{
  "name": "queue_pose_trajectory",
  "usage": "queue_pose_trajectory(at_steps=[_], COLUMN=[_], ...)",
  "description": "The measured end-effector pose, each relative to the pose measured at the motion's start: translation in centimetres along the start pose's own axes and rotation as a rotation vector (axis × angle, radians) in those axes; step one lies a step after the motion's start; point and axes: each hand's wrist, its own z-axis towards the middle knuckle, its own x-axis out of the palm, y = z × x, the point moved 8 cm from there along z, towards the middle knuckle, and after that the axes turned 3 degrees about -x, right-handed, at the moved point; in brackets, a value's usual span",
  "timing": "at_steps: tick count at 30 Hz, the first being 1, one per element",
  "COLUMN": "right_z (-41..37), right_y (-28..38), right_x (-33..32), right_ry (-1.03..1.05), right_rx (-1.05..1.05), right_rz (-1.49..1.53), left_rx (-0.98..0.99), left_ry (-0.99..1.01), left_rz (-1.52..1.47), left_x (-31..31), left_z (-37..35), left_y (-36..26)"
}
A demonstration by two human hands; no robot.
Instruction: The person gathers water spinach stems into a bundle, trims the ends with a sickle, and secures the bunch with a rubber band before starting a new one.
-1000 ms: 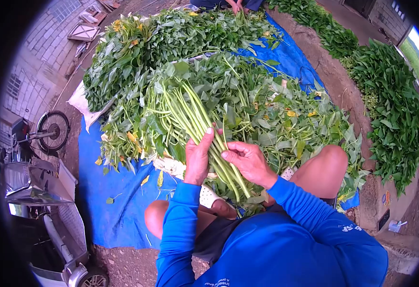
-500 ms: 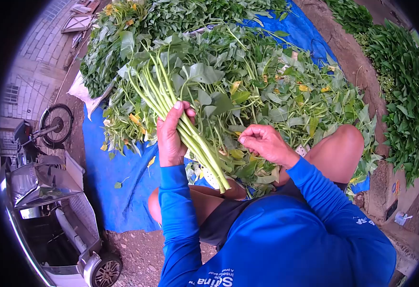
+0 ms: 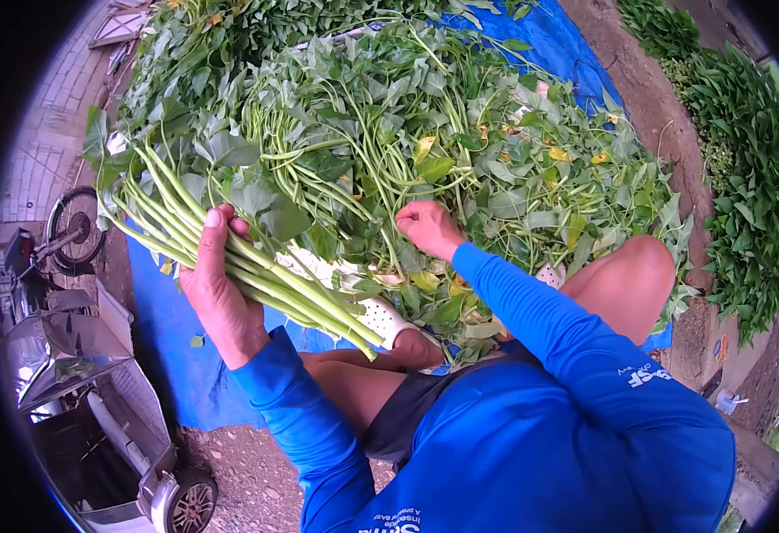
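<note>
Motorbike wheel (image 3: 74, 226) and metal cart (image 3: 96, 417) stand far left of the pile (image 3: 460, 133), off the blue tarp (image 3: 167, 338) that the pile lies on. Next, at the pile's left edge, my left hand (image 3: 220, 293) is closed round a bunch (image 3: 296, 295) of long-stemmed greens. The thumb is over the stems, the leafy tops fan out up and left, and the cut ends point down toward my white shoe (image 3: 380, 315). So, by my reckoning, one fair bunch is gathered and evened at the stems, though nothing ties it that I can see. The pile itself lies loose and tangled, with yellowed leaves scattered through it, so most of the sorting looks undone. My right hand (image 3: 429, 229) is down at the pile's near side, fingers curled among the stems; I cannot tell whether they grip one. Behind the pile is a second heap (image 3: 229, 35) of greens. Right of the pile comes my bare knee (image 3: 629, 275), and beyond that a row (image 3: 754, 195) of darker greens along the ground's edge.
</note>
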Motion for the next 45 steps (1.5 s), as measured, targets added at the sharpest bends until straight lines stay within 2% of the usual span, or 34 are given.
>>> queue_pose_trajectory(at_steps=[2, 5, 9, 10, 12, 15, 18, 23, 24, 26, 28, 31, 34, 36, 39, 42, 43, 44, 45], right_z=[1.6, 4.1, 5.4, 5.2, 3.7, 4.5, 5.2, 4.3, 2.8, 0.8, -1.8, -4.6, -6.8, -8.2, -9.2, -10.4, -11.6, -11.9, -12.2], right_y=[0.1, -0.5, -1.3, -0.6, -0.5, 0.3, 0.5, 2.8, 5.2, 8.0, 10.9, 13.6, 15.0, 16.7, 17.8, 18.7, 19.9, 19.5, 19.4], right_x=[1.5, 3.3, 2.5, 2.0, 2.2, 2.8, 4.3, 0.3, -1.8, -3.9, -6.2, -8.4, -10.1, -11.0, -11.1, -9.1, -8.2, -6.9, -6.1], right_ry=[-0.099, -0.187, -0.141, -0.124, 0.029, -0.054, 0.03, -0.041, -0.053, 0.071, 0.123, 0.066, -0.079, -0.203, -0.273, -0.148, -0.042, 0.057, 0.078], right_rx=[0.075, 0.033, 0.041, 0.127, 0.395, 0.169, 0.227, 0.157, 0.147, 0.149, 0.125, -0.003, -0.097, -0.233, -0.43, -0.361, -0.239, -0.202, -0.244], right_rz=[-0.124, -0.283, -0.059, -0.036, 0.197, -0.061, -0.064, 0.13, 0.122, 0.386, 0.476, 0.605, 0.5, 0.414, 0.277, 0.458, 0.471, 0.473, 0.456], left_rx=[-0.016, -0.077, -0.1, -0.106, -0.112, -0.119, -0.1, -0.139, -0.149, -0.155, -0.166, -0.165, -0.166, -0.154, -0.171, -0.176, -0.19, -0.204, -0.202], left_ry=[-0.015, 0.005, 0.007, -0.007, -0.01, 0.051, 0.069, 0.065, 0.06, 0.056, 0.064, 0.089, 0.136, 0.163, 0.194, 0.294, 0.331, 0.37, 0.375], left_rz=[0.027, 0.054, 0.047, 0.048, 0.029, 0.043, 0.028, 0.047, 0.054, 0.065, 0.064, 0.076, 0.079, 0.101, 0.142, 0.145, 0.108, 0.07, 0.049], left_x=[0.0, -0.2, -0.3, -0.4, -0.4, 0.1, 0.5, -0.8, -1.0, -1.1, -1.4, -0.7, 0.4, 1.1, 2.2, 4.4, 5.1, 5.9, 6.8], left_z=[0.1, 0.4, -0.1, -0.3, -0.7, -0.8, -1.1, -1.5, -1.6, -1.4, -1.1, -1.1, -1.8, -2.2, -3.1, -4.4, -4.8, -5.4, -6.5], left_y=[0.2, 1.1, 0.8, 0.7, 0.8, 1.0, 0.8, 0.7, 0.9, 1.2, 2.2, 2.7, 2.5, 2.7, 3.6, 5.2, 6.6, 7.7, 6.9])
